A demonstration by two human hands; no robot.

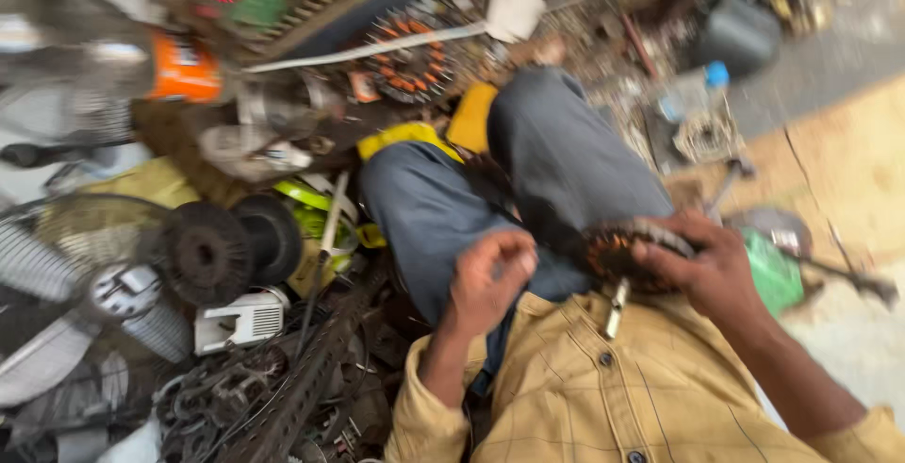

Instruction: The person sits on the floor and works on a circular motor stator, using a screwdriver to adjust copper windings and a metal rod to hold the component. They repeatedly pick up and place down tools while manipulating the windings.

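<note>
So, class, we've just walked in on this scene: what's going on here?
A person sits on the floor among scattered fan parts and scrap. Their right hand grips a round motor winding with copper coils, resting on their lap. The left hand hovers beside it, fingers curled and, as far as the blur shows, holding nothing. A fan guard and a black spool lie to the left.

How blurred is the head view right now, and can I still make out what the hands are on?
Head view: heavy motion blur throughout, daylight, no strong glare. The right hand grips a round orange-wound coil; the left hand is curled beside it, seemingly empty. Floor clutter and the fan grille are smeared.
</note>
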